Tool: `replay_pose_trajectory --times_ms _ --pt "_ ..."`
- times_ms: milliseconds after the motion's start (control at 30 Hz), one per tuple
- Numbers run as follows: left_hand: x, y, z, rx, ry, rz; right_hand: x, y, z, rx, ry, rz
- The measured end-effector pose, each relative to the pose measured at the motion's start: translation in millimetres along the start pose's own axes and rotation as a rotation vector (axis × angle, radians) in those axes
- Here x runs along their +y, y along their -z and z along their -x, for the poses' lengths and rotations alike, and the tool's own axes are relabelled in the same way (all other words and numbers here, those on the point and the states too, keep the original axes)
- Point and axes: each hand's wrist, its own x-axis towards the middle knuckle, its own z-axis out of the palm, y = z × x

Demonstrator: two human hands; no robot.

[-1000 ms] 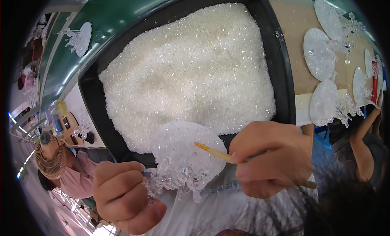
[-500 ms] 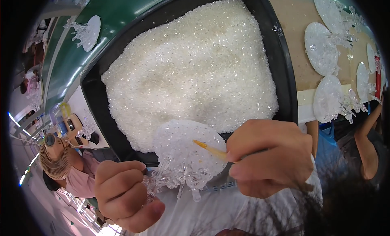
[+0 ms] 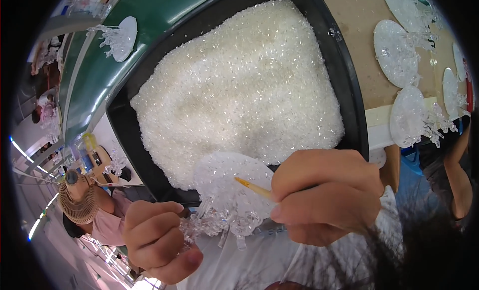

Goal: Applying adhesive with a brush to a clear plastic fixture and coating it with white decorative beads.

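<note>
My left hand (image 3: 157, 240) is closed on the clear, knobbly plastic end of an ornament with a round frosted disc (image 3: 224, 173). The disc tilts over the near edge of the black tray (image 3: 357, 100), and clear prongs hang from its lower side. Pinched in my right hand (image 3: 324, 197) is a thin brush-like stick (image 3: 249, 186) with a yellow-amber tip. That tip lies over the disc's face; whether it touches is hard to tell. White glittering granules (image 3: 239, 85) fill most of the tray beyond both hands.
Similar disc ornaments stand on the brown board (image 3: 349, 20) at right, such as one ornament (image 3: 396, 53), and another ornament (image 3: 123, 39) sits on the green surface (image 3: 95, 85) at far left. A fan (image 3: 77, 197) and a person in pink (image 3: 110, 217) are left; another person's arm (image 3: 456, 175) is right.
The view has shifted slightly, with the tray's left side further right. The stick's tip has moved a little left across the disc. Both hands keep their holds.
</note>
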Motion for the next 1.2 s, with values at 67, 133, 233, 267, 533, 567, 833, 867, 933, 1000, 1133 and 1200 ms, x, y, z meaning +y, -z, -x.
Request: replay_pose_trajectory --times_ms 67,133,233,267,533,567,833,867,933,1000,1133,1200 --pt "-1 -11 13 0.044 0.209 0.377 -3 -2 5 0.055 -0.01 0.055" --pt "10 -22 36 0.114 0.453 0.748 -5 -2 4 0.09 0.001 0.077" --pt "13 -26 28 0.129 0.619 0.799 0 -2 3 0.032 0.036 0.043" --pt "14 -27 26 0.113 0.682 0.654 -1 -5 4 0.053 0.023 0.099" --pt "25 -21 23 0.404 0.206 0.23 1 -12 -9 -0.025 0.032 0.05" --pt "29 -14 14 0.31 0.595 0.534 2 -7 -6 0.016 0.036 0.104" --pt "2 -63 25 0.851 -0.019 0.272 -12 -8 3 0.114 0.102 0.192" --pt "1 -67 -11 0.938 -0.092 0.218 -8 -7 8 0.174 0.092 0.123" --pt "-24 -61 -55 1.084 -0.318 0.131 -6 1 17 0.253 0.129 0.069" --pt "-38 -63 -49 1.037 -0.366 0.034 -7 -2 23 0.368 0.101 0.032" --pt "-39 -59 -57 0.947 -0.121 0.12 -6 -7 25 0.554 0.112 0.01" --pt "-44 -50 -50 0.79 -0.067 0.234 -6 -4 20 0.591 0.197 -0.023"
